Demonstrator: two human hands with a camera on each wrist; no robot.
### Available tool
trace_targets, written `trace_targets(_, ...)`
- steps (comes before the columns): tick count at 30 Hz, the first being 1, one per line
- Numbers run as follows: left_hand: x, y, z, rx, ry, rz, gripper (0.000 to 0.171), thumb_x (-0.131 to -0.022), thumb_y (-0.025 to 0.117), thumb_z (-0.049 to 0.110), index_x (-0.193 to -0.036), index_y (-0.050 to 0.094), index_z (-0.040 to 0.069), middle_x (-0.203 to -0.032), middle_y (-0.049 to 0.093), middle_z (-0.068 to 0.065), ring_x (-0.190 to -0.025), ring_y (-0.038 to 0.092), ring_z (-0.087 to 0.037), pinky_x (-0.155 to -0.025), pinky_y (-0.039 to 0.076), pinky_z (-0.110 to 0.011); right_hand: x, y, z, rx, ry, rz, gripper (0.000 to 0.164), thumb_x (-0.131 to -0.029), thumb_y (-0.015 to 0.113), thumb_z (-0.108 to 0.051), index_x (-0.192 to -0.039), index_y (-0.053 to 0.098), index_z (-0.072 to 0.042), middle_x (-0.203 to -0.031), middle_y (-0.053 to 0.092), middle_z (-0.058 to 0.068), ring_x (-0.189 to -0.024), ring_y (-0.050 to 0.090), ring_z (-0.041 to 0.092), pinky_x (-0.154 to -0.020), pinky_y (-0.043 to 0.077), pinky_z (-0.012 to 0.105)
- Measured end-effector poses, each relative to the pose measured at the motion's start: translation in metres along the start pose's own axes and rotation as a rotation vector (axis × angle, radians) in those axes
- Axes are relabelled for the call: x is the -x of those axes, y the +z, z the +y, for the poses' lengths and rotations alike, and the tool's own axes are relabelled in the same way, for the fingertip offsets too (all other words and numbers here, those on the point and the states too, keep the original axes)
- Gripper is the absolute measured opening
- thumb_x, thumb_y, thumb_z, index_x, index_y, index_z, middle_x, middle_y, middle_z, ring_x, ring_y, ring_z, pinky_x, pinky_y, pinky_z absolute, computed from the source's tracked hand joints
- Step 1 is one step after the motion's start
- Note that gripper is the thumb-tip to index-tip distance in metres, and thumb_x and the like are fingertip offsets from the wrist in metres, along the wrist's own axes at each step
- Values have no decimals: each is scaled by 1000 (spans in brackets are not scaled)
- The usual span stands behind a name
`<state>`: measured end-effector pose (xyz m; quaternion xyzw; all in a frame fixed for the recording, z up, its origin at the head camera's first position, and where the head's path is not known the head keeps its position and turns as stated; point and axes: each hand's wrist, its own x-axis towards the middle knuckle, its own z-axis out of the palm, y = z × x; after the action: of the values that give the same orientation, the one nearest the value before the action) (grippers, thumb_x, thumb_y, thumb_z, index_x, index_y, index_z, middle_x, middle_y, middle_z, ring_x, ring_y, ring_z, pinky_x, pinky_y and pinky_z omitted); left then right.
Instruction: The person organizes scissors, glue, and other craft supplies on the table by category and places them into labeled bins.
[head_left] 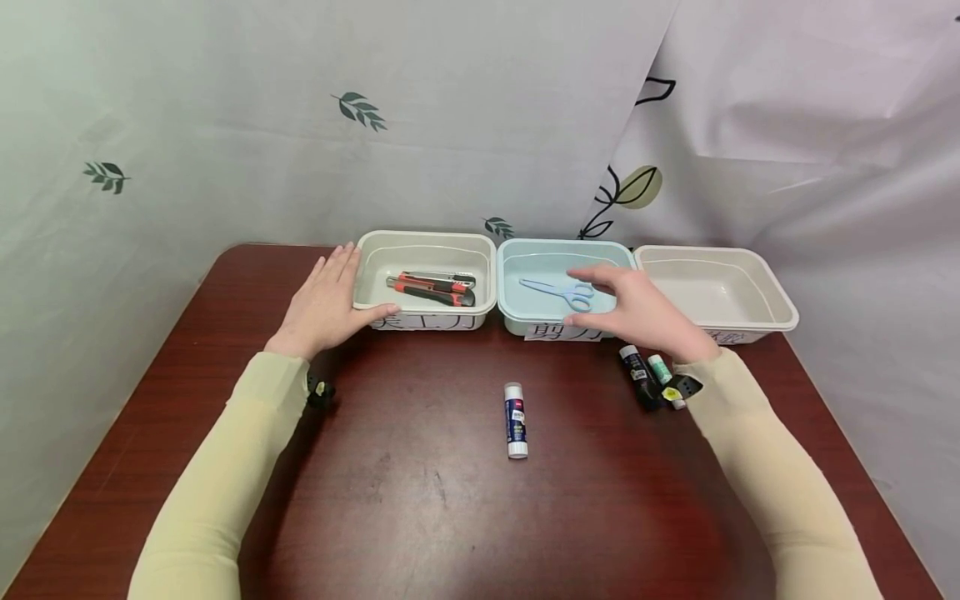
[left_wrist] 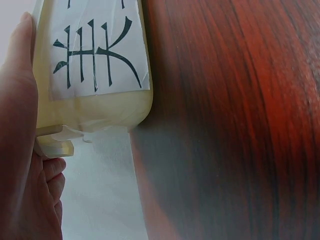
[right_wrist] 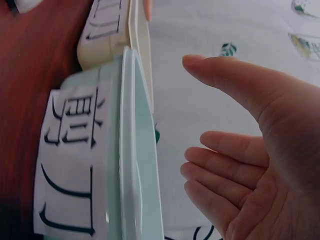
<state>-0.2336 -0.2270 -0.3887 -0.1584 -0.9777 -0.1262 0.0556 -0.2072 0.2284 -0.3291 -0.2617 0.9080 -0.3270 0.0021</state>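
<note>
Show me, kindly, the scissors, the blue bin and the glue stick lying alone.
Scissors (head_left: 559, 291): head view, where blades meet handles.
Blue bin (head_left: 536, 262): head view, inner back wall.
Glue stick (head_left: 516, 422): head view, middle of its barrel.

The left hand (left_wrist: 17, 140) touches a cream bin (left_wrist: 100, 108) with a white label (left_wrist: 97, 55), on a reddish table (left_wrist: 225, 120)

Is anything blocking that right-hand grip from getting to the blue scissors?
Nothing visible is. In the head view, the right-hand grip is empty, thumb and fingers apart, and appears to be over the light-blue bin. The blue scissors lie inside, with no lid or other item on them; only the bin's walls rise around them.
</note>
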Motion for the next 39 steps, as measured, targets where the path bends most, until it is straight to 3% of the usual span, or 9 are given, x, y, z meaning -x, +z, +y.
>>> trace_targets(5,0,1,-1,0,-4,-1,119,-88,55,78,-159,15,-8,-165,15,-26,-153,11,-36,-124,6,-48,9,8,-11,-28,-24,-13,73,-81,89,-34,-141,60,-5,-139,60,9,-132,52,28,-111,42,47)
trace_targets(13,0,1,-2,3,-7,-3,118,-88,55,78,-160,14,-7,-166,14,-24,-154,9,-34,-124,4,-47,19,27,-25,23,-152,-38,78,-79,89,-42,-141,60,-4,-138,62,8,-128,55,23,-107,45,46)
trace_targets(20,0,1,-1,10,-12,-10,119,-88,54,78,-160,13,-7,-166,14,-24,-154,9,-35,-124,2,-45,27,46,-35,28,-160,-106,83,-79,87,-49,-144,57,-5,-142,58,4,-130,53,19,-110,43,41)
trace_targets(32,-1,1,-1,8,-10,-5,119,-88,55,78,-160,14,-7,-166,14,-24,-154,10,-35,-124,4,-46,36,84,-37,48,-169,-193,84,-76,90,-42,-143,57,-4,-140,59,5,-129,54,19,-109,44,39)
trace_targets(39,0,1,-1,7,-5,5,118,-88,56,78,-159,16,-7,-165,16,-25,-153,11,-35,-124,7,-48,44,103,-36,55,-145,-254,99,-68,93,-50,-145,54,-2,-140,58,5,-129,52,18,-110,43,38)
